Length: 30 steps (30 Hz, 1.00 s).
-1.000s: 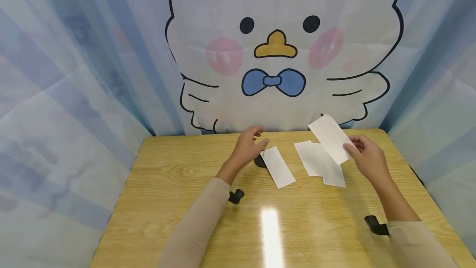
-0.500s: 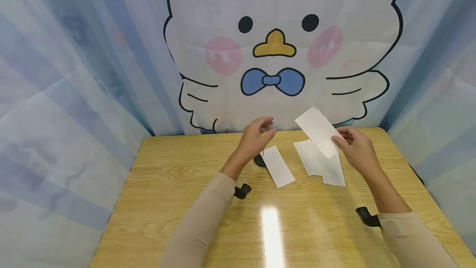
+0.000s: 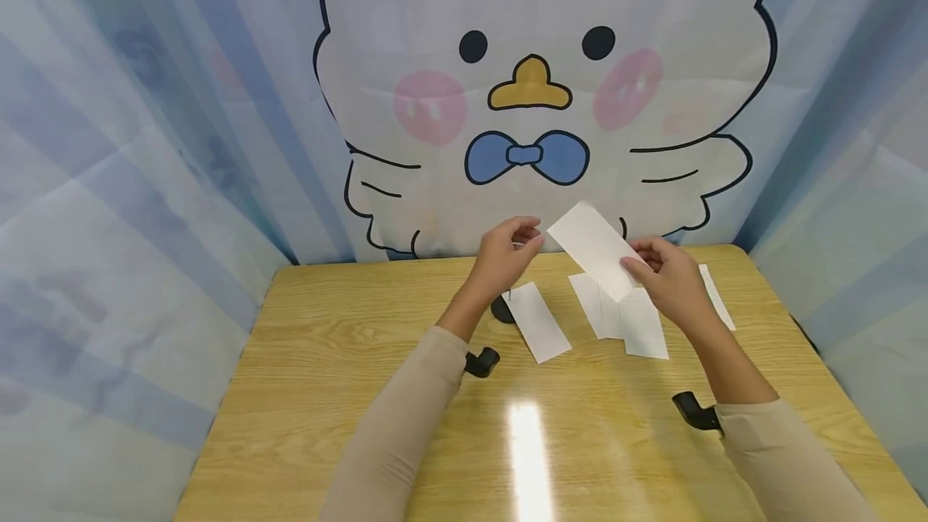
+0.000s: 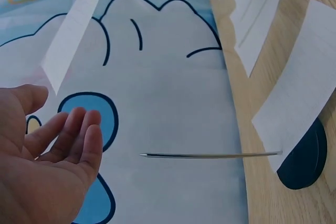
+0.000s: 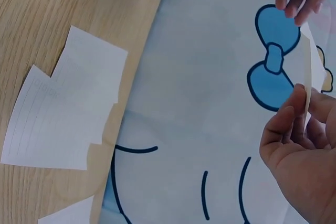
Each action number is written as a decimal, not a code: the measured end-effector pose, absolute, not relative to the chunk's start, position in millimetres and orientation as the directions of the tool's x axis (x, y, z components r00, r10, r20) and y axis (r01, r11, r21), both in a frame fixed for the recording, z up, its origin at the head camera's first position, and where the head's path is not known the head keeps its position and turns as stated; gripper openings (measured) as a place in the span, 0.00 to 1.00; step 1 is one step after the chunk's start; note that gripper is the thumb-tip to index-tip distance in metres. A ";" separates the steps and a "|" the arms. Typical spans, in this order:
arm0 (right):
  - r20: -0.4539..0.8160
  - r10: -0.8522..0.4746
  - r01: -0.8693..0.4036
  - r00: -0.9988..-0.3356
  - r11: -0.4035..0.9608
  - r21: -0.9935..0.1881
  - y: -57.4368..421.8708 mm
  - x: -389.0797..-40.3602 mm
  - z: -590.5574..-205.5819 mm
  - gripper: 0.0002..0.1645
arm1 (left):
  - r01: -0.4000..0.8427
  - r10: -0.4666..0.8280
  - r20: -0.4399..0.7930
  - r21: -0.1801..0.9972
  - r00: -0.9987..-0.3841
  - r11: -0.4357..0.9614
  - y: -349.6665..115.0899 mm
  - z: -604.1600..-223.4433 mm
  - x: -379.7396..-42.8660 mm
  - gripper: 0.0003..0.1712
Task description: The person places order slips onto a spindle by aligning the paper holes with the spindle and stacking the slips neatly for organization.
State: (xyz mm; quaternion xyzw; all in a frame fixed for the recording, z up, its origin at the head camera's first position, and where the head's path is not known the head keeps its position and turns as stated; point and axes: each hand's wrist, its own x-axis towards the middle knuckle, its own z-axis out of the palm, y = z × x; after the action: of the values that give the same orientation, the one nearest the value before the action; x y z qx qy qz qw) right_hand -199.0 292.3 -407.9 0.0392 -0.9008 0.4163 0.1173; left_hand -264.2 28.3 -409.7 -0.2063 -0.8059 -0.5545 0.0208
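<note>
My right hand [image 3: 673, 284] pinches a white paper slip [image 3: 589, 246] between thumb and fingers, raised above the back of the table. My left hand [image 3: 503, 258] holds nothing; its fingers are loosely bent and its fingertips come near the slip's far corner. Below my left hand stands a bill spike with a round black base [image 3: 500, 310]. In the left wrist view its thin pointed metal rod [image 4: 210, 156] is bare along most of its length. One white slip [image 3: 538, 324] is pierced on the rod, low at the base.
Several overlapping white slips [image 3: 642, 325] lie on the wooden table [image 3: 326, 393] right of the spike. Another slip [image 3: 716, 296] lies farther right, partly behind my right hand. A curtain [image 3: 428, 216] with a cartoon print hangs right behind the table's back edge.
My right hand has carried the held slip left and slightly up. My left hand has moved a little up and right, so hand and slip are closer together.
</note>
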 end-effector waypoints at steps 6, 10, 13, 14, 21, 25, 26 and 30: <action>0.231 -0.004 -0.179 -0.973 0.648 -0.740 284.3 -201.1 -407.9 0.22 | 0.332 0.269 0.265 0.911 -0.926 0.245 31.6 -410.5 -266.2 0.17; 0.225 -0.022 -0.185 -0.974 0.651 -0.736 280.2 -202.2 -409.0 0.21 | 0.324 0.232 0.273 0.919 -0.934 0.223 33.3 -411.5 -266.4 0.13; 0.217 -0.032 -0.186 -0.976 0.648 -0.739 278.1 -203.3 -410.3 0.21 | 0.328 0.209 0.286 0.921 -0.935 0.209 33.5 -412.3 -266.3 0.11; 0.212 -0.035 -0.185 -0.977 0.643 -0.743 277.4 -203.8 -410.8 0.21 | 0.331 0.205 0.290 0.921 -0.935 0.207 33.3 -412.4 -266.2 0.10; 0.155 -0.051 -0.151 -0.987 0.639 -0.754 272.3 -206.7 -415.4 0.22 | 0.326 0.205 0.282 0.918 -0.937 0.228 28.4 -415.7 -267.7 0.10; 0.137 -0.078 -0.155 -0.988 0.611 -0.776 266.2 -209.6 -420.3 0.20 | 0.327 0.207 0.278 0.908 -0.938 0.262 24.3 -416.6 -270.5 0.10; 0.131 -0.085 -0.156 -0.988 0.606 -0.780 264.8 -210.2 -421.4 0.20 | 0.325 0.204 0.276 0.907 -0.939 0.269 23.8 -416.8 -271.1 0.09; 0.105 -0.100 -0.144 -0.989 0.593 -0.792 260.0 -211.2 -426.6 0.20 | 0.307 0.203 0.255 0.903 -0.945 0.299 22.0 -418.0 -274.0 0.09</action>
State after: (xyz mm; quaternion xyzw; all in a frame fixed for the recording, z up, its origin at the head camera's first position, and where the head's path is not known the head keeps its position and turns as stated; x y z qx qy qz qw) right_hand -211.2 260.0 -426.6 0.0684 -0.8921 0.4460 0.0247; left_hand -274.0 22.0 -418.0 -0.1586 -0.8047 -0.5703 0.0458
